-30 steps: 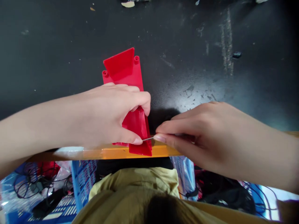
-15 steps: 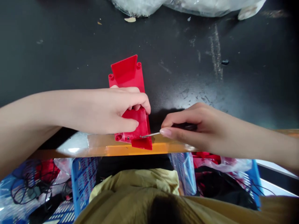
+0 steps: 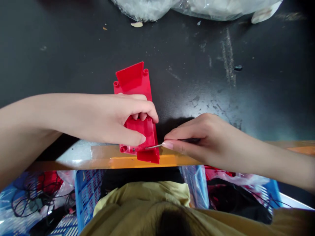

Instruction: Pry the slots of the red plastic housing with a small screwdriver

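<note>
A red plastic housing (image 3: pixel 134 77) with angled end flaps and round screw posts lies at the table's near edge. My left hand (image 3: pixel 123 114) reaches across its middle, fingers curled over the far side and thumb pressed on the near part. From the right, my right hand (image 3: pixel 194 134) pinches a thin metal tool with a dark handle, which looks like a screwdriver (image 3: pixel 155 146). Its tip rests on the housing beside the near flap. A small metal piece (image 3: pixel 134 149) sits close to the near-left post. My right palm hides most of the handle.
The black table (image 3: pixel 73 59) has an orange-taped front edge (image 3: pixel 103 160). Clear plastic bags (image 3: pixel 197 8) lie at the back, with small scraps in front. Below the edge stand a blue basket (image 3: pixel 88 190) with cables at left and another basket (image 3: pixel 274 193) at right.
My right hand has shifted left and slightly down, with the tool's tip farther left on the housing. The left hand keeps its hold. The whole view has moved slightly.
</note>
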Available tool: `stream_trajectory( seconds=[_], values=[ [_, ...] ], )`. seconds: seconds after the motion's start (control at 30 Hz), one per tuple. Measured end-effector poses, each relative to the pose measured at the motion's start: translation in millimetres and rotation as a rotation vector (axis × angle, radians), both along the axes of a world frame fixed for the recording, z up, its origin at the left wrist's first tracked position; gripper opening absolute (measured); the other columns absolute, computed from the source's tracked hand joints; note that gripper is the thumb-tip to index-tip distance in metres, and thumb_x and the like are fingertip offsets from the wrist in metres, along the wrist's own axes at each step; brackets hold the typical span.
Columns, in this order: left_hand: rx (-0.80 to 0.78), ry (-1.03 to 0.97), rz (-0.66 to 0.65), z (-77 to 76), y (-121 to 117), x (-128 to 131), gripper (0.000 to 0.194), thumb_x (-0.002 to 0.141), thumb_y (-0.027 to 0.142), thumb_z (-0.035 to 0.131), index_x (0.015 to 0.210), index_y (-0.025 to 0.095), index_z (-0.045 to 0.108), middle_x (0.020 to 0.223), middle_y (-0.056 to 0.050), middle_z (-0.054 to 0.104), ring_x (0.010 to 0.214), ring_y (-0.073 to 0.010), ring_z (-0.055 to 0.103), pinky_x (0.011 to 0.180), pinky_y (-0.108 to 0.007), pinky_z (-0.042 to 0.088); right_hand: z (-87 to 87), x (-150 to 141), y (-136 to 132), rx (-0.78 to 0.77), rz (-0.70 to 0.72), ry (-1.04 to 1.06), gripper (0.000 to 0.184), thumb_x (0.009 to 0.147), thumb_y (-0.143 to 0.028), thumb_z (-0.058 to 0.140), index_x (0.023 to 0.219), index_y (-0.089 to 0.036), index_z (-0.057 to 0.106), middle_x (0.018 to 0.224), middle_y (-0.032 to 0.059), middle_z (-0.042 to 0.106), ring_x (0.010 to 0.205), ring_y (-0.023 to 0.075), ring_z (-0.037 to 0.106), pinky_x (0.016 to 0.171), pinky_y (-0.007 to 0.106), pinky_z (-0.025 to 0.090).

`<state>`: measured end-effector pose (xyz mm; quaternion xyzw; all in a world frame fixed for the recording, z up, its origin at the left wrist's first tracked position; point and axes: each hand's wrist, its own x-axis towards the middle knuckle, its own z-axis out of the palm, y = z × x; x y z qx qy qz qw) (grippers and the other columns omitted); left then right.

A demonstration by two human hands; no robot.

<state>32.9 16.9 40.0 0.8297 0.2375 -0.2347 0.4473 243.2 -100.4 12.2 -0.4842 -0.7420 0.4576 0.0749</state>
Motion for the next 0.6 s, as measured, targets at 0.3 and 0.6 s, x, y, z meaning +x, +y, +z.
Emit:
stream_trajectory(
  seconds=[0.3, 0.6],
  values=[
    [-0.014, 0.032, 0.002, 0.4, -0.8, -3.0, 0.029, 0.088, 0.029, 0.052, 0.115, 0.030, 0.061, 0.104, 0.005, 0.066, 0.072, -0.0095, 0.058, 0.055, -0.019, 0.035, -0.5, -1.1, 0.7, -0.018, -0.002, -0.011, 0.045, 0.100, -0.043, 0.041, 0.064, -0.018, 0.054, 0.053, -0.0046, 0.036, 0.053, 0.0092, 0.022, 0.050, 0.024, 0.022],
    [0.033, -0.014, 0.014, -3.7, -5.0, -4.2, 0.026, 0.087, 0.033, 0.055, 0.112, 0.031, 0.062, 0.104, 0.004, 0.063, 0.084, -0.0130, 0.058, 0.059, -0.021, 0.039, -0.5, -1.1, -0.2, -0.025, -0.009, -0.008, 0.042, 0.100, -0.040, 0.042, 0.068, -0.019, 0.060, 0.055, -0.0035, 0.038, 0.053, 0.0100, 0.024, 0.051, 0.026, 0.023]
  ],
)
